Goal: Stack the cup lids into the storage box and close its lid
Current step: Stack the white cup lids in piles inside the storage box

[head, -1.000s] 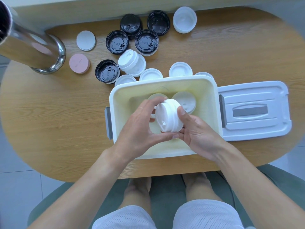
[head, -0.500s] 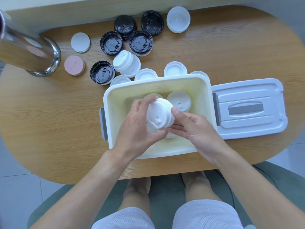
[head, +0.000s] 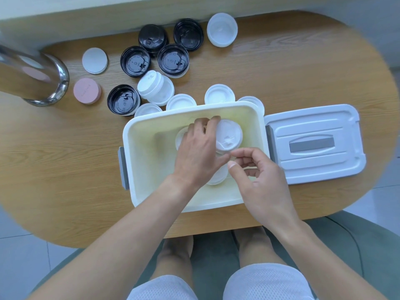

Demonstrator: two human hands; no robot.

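Note:
The cream storage box stands open on the wooden table in front of me. My left hand reaches into it and grips a stack of white cup lids near the box's far wall. More white lids lie on the box floor, partly hidden under my hands. My right hand hovers over the box's right side, fingers loosely curled, holding nothing. The box's white lid lies flat to the right of the box. Several black lids and white lids sit on the table behind the box.
A steel tumbler lies at the far left. A pink disc and a white disc sit beside it. A white lid rests near the table's back edge. My knees are below the front edge.
The stack of white lids has gone from above the box's middle down toward its far wall, carried by my left hand. My right hand has let go and drawn back.

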